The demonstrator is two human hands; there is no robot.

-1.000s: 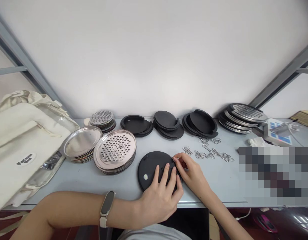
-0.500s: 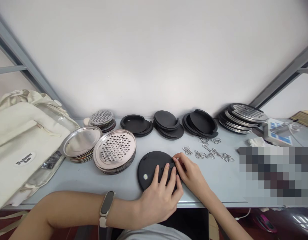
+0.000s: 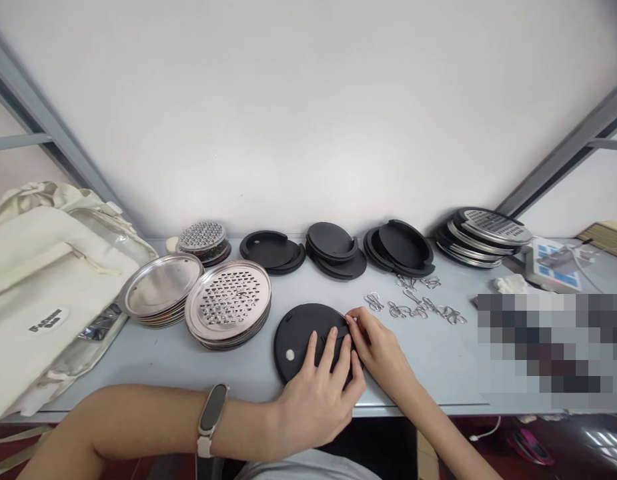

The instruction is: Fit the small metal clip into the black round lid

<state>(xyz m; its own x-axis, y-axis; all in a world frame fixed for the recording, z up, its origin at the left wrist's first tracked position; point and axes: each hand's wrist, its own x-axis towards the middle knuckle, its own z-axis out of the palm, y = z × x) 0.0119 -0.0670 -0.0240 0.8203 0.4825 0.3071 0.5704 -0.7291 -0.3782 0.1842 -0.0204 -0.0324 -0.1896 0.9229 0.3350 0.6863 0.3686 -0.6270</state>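
A round black plastic disc (image 3: 303, 323) lies on the table before me, with a pale round spot at its left side. My left hand (image 3: 318, 397) rests on it from the near side, fingers spread across its surface. At the disc's upper right edge, my right hand (image 3: 373, 340) has its thumb and index finger pinched together; what is between them is mostly hidden. Beyond that hand lie several bent metal wire loops (image 3: 417, 307). To the left of the disc is a stack of round metal grater plates (image 3: 233, 300), its top plate full of raised holes.
Plain metal discs (image 3: 163, 287) and smaller grater plates (image 3: 203, 237) are stacked farther left. Black round holders (image 3: 272, 250) line the wall. Assembled graters (image 3: 493, 227) are piled at back right, near a white device (image 3: 553, 263). A cream bag (image 3: 33, 267) covers the left end.
Both hands keep almost the same pose on the black disc. The whole view has shifted very slightly.
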